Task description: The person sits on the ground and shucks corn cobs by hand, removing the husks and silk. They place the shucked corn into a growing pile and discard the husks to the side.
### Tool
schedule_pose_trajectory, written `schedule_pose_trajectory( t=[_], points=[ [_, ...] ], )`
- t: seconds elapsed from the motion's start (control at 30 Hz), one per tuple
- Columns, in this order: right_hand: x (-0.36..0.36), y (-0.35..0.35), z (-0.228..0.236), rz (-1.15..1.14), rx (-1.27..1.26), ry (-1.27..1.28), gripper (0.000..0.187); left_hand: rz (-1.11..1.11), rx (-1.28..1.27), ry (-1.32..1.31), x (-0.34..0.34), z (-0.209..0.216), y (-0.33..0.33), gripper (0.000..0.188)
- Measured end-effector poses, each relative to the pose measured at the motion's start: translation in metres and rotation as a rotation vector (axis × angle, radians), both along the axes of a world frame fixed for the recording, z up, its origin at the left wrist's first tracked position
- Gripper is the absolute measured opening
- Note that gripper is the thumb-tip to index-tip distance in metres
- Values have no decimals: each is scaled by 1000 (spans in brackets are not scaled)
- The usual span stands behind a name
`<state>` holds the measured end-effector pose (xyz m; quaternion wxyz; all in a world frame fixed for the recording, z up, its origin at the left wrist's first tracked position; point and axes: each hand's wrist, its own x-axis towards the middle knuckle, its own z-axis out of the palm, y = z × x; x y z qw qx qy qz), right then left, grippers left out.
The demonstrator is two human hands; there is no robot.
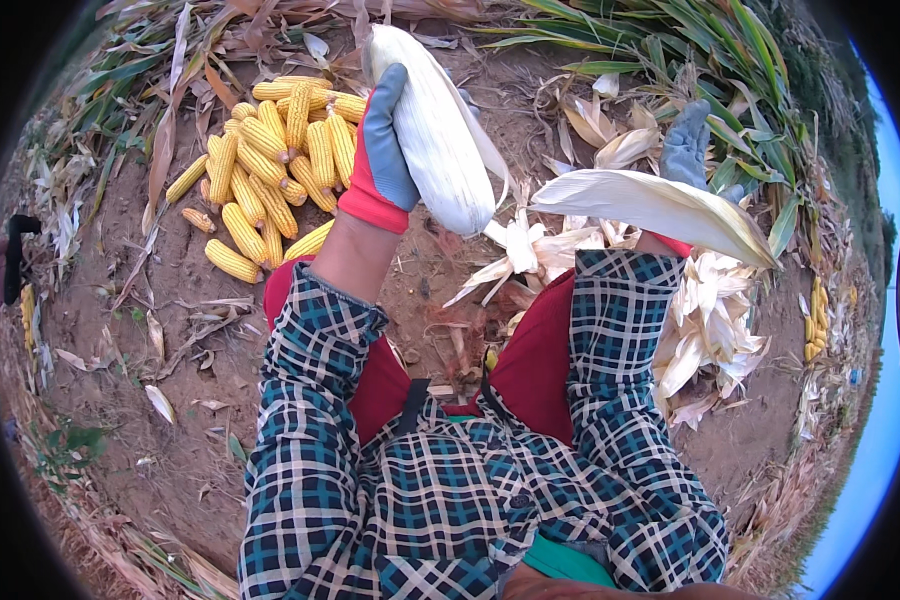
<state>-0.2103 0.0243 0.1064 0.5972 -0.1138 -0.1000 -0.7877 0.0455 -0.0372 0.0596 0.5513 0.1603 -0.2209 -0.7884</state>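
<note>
My left hand [388,150], in a grey and red glove, is closed round an ear of corn [442,140] still in its pale husk. The ear is raised and tilted, its rounded end toward me. At the right, my right hand [686,145] wears a matching glove, with its fingers stretched out. A loose strip of husk [660,205] lies across in front of its palm and wrist, hiding part of the hand. Below it is a heap of stripped husks [710,315]. Left of my left hand, a pile of bare yellow corn cobs [260,165] rests on the soil.
Green and dry corn leaves [660,40] lie at the far right, with more dry stalks [130,60] at the far left. My red-clad knees [540,350] flank the brown soil [410,270]. Another small corn pile [816,320] sits at the right edge.
</note>
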Motion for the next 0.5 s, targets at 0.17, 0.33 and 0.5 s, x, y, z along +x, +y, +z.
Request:
schedule_pose_trajectory(
  t=[0.17, 0.33, 0.5],
  points=[
    [49, -6, -23, -168, 613, 520, 45, -33, -23, 84, -7, -5, 0, 61],
    [127, 8, -20, 382, 743, 1158, 42, -64, -101, 156, -8, -2, 1, 64],
    [119, 13, -61, 192, 495, 1365, 74, 59, -92, -239, -4, -5, 1, 56]
  ],
)
